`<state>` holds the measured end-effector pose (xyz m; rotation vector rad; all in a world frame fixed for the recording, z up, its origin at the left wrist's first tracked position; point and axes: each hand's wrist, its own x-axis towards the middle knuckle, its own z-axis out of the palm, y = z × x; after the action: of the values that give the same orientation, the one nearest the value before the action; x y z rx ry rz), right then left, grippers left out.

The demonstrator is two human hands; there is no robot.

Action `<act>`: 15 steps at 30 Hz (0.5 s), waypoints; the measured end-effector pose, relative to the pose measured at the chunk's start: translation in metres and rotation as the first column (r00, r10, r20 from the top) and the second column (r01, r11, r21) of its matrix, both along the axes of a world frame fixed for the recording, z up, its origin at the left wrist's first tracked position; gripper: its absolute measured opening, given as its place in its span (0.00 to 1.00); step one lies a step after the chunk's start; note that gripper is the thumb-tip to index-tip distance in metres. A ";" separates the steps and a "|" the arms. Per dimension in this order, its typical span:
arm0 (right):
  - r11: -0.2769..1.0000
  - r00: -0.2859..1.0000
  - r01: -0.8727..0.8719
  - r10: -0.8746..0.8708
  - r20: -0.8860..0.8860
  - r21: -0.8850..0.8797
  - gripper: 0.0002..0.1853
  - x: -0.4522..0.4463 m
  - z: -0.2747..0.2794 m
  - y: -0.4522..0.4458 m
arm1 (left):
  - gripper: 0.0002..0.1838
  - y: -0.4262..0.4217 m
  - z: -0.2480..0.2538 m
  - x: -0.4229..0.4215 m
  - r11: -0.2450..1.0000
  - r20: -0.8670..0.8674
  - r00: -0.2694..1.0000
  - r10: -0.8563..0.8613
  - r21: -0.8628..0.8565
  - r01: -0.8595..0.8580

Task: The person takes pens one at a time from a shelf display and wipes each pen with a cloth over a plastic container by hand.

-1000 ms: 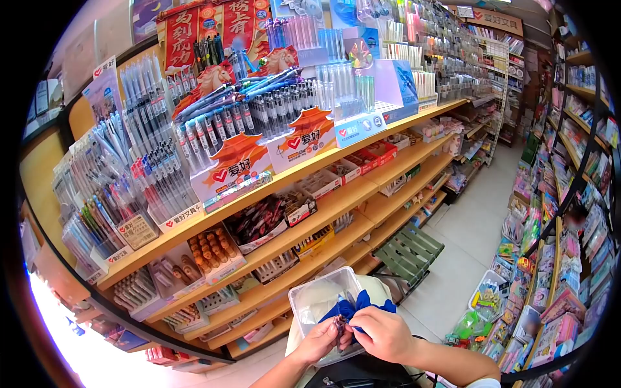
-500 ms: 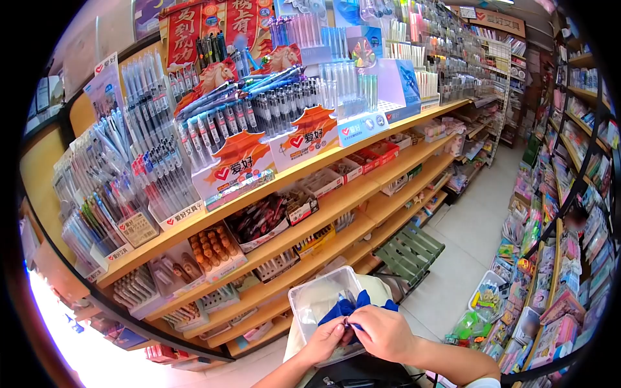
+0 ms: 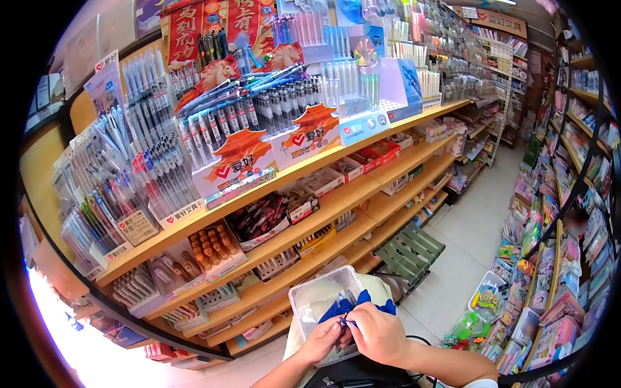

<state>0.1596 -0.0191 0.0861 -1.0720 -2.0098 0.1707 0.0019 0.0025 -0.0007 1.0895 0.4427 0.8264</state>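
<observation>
A clear plastic box (image 3: 299, 312) rests on my lap, tilted, with my hands over its near side. My left hand (image 3: 322, 341) is closed, thumb and fingers pinching the near edge of a dark blue cloth-like piece (image 3: 335, 310). Against it, my right hand (image 3: 380, 333) is closed in a pinch on the same piece, the fingertips of both hands almost touching. A small shiny bit shows between the fingertips, too small to name. Blue folds stick out beyond my right knuckles. What lies in the bottom of the box is mostly hidden.
Wooden shelves (image 3: 372, 187) full of pens and small boxes rise ahead. A green folding stool (image 3: 411, 255) stands beyond the box. Packed goods racks (image 3: 559, 258) line the right side of the tiled aisle (image 3: 462, 223). A black bag (image 3: 362, 375) lies close to my body.
Both hands stay pinched on the blue piece. My right hand has shifted slightly left and turned a little, and the blue folds have moved with it.
</observation>
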 end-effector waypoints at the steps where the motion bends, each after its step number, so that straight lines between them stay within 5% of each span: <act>1: 1.000 1.000 -0.007 0.006 -0.005 -0.005 0.08 0.000 -0.001 0.000 | 0.20 -0.001 -0.001 -0.001 1.000 0.007 1.000 -0.005 -0.006 0.005; 4: 1.000 1.000 -0.018 0.017 -0.026 -0.014 0.08 0.002 -0.003 0.000 | 0.20 0.000 0.000 -0.001 0.996 0.122 0.992 -0.046 -0.073 0.055; 15: 0.996 0.996 0.007 -0.015 0.086 0.093 0.10 0.003 -0.004 -0.001 | 0.13 -0.002 0.002 0.003 0.993 -0.011 0.995 0.097 0.074 -0.096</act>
<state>0.1623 -0.0203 0.0816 -1.0476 -2.0678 0.0255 0.0044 0.0003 0.0017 1.1493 0.4828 0.9263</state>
